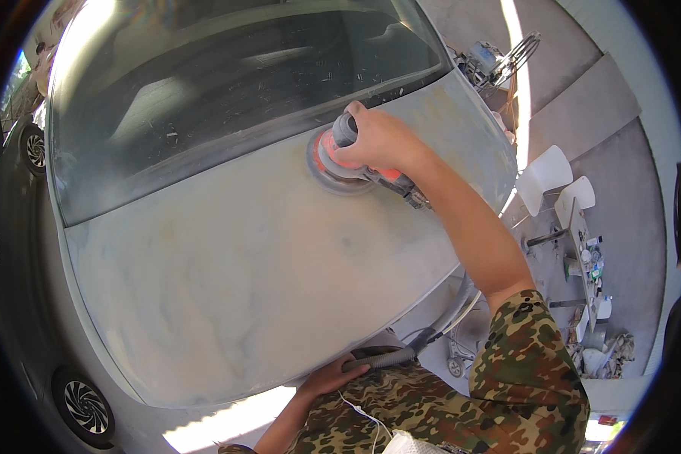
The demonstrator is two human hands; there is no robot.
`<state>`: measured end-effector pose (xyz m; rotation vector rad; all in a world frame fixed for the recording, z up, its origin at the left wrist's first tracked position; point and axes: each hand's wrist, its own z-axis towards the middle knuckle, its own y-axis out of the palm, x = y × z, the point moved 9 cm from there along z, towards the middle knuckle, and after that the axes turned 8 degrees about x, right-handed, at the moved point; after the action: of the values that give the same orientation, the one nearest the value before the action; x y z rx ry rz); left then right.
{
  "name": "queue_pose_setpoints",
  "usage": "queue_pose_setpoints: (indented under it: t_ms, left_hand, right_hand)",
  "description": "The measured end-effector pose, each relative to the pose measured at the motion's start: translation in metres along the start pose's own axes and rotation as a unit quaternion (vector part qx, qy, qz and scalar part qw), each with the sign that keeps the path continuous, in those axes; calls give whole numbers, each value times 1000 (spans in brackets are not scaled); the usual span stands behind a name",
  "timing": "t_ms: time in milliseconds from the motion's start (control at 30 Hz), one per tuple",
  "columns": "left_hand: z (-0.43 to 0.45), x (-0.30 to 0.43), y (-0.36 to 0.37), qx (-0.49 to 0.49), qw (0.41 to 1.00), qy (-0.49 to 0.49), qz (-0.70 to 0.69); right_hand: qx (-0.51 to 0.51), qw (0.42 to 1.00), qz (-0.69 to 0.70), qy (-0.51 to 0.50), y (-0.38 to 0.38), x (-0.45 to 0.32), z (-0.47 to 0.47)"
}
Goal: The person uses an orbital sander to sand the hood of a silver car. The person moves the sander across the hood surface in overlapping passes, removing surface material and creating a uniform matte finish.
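Observation:
A red and grey orbital sander (340, 164) is gripped from above by my right hand (374, 136). Its round pad rests on the upper part of a car's sanded body panel (232, 267), just below the window glass (249, 74). The panel has patchy beige, grey and bluish areas. Near my waist, at the panel's lower edge, my left hand (335, 374) is closed around a ribbed grey hose (386, 358). The hose runs up to the right beside a thinner pale line, and my right arm hides part of its path.
Along the left stands a dark car (17, 272). To the right are white chairs (545, 173), a table (580, 238) with bottles and cans, and crumpled material (618, 354) in the lower corner. Equipment with coiled cables (488, 62) stands beyond the car's upper right side.

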<state>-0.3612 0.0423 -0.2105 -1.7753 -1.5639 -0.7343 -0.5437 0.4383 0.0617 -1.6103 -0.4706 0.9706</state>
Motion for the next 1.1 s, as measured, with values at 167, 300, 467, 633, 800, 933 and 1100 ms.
queue_pose_setpoints:
  t_ms: [167, 300, 467, 633, 800, 933, 1100]
  left_hand:
    - [-3, -8, -1, 33, 999, 20, -13]
    - [-5, -27, -5, 65, 998, 21, -16]
    - [1, -21, -1, 36, 999, 12, -22]
    - [3, -3, 7, 30, 999, 4, -10]
    - [4, -8, 12, 37, 999, 0, -2]
    - [4, -15, 10, 58, 998, -3, 5]
    - [5, -22, 8, 61, 998, -6, -5]
  right_hand:
    - [44, 996, 6, 83, -21, 65, 12]
    - [127, 981, -23, 141, -44, 121, 12]
    - [86, 993, -45, 72, -32, 85, 8]
    - [28, 999, -27, 5, -4, 10, -3]
    - [45, 999, -16, -3, 0, 5, -3]
    - [63, 997, 0, 46, -25, 80, 10]
    - [155, 979, -24, 126, -56, 180, 18]
